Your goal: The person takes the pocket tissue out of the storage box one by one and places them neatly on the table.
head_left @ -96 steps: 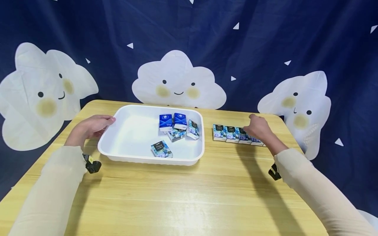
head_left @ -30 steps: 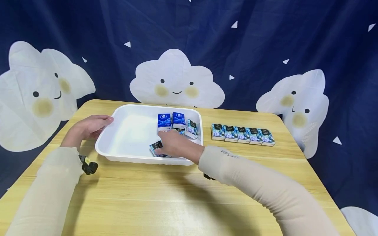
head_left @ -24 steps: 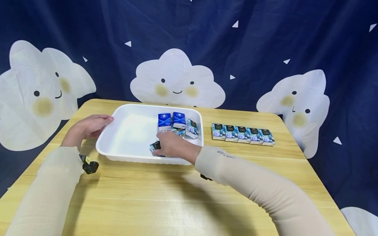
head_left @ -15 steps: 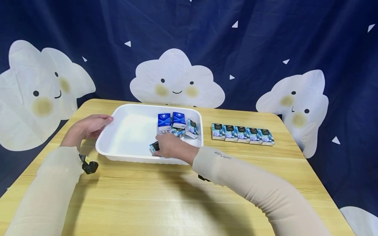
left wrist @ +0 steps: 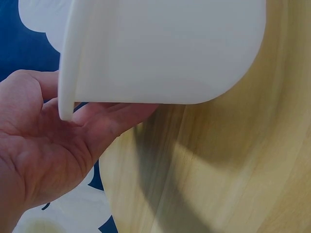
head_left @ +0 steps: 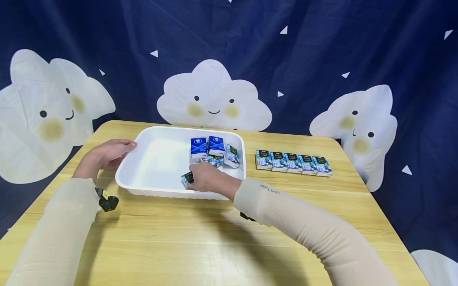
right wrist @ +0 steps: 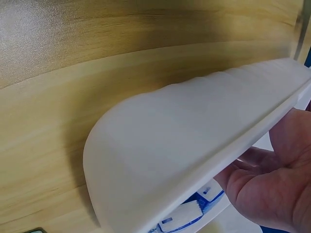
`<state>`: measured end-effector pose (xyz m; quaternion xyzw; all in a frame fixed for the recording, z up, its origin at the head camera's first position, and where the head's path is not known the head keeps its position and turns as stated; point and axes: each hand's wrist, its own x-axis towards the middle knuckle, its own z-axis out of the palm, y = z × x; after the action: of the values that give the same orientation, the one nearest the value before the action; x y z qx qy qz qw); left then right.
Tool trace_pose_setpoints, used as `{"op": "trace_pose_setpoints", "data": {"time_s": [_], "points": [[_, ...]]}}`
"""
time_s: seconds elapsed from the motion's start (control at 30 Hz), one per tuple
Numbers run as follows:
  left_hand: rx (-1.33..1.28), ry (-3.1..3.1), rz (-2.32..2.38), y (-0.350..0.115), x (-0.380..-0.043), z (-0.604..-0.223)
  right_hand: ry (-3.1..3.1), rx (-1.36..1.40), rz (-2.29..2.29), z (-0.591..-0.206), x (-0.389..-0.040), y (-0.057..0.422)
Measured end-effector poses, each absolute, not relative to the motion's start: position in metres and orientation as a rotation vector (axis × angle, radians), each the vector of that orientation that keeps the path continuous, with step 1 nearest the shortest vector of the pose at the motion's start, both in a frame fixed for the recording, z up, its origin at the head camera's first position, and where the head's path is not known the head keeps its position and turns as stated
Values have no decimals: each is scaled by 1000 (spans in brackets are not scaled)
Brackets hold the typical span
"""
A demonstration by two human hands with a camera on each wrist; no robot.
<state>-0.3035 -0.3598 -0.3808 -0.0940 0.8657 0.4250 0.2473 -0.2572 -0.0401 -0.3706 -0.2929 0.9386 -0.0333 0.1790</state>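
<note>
My left hand (head_left: 112,154) grips the left rim of a white plastic tray (head_left: 157,192), thumb at the rim and fingers reaching under it, as the left wrist view shows. Inside the tray's near right part, my right hand (head_left: 206,176) pinches a flowered pocket tissue pack (head_left: 186,178) with a black label. The hand covers most of that pack. Just behind lie two blue tissue packs (head_left: 198,147), one flowered pack (head_left: 214,161) partly beneath them, and another flowered pack (head_left: 231,155) leaning by the right wall. In the right wrist view the tray wall hides the fingertips.
Right of the tray, several flowered tissue packs (head_left: 293,163) lie side by side in a neat row on the wooden table (head_left: 200,242). A dark blue curtain (head_left: 250,39) with white clouds hangs behind the table's far edge.
My right hand has left the row at the right and moved left into the tray, onto the near flowered pack. Lately it shifts only slightly left. The left hand stays at the rim.
</note>
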Motion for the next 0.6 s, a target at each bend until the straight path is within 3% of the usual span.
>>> {"op": "trace_pose_setpoints", "data": {"time_s": [0.6], "points": [[-249, 2362, 1169, -361, -304, -382, 2644, -816, -175, -371, -260, -40]]}}
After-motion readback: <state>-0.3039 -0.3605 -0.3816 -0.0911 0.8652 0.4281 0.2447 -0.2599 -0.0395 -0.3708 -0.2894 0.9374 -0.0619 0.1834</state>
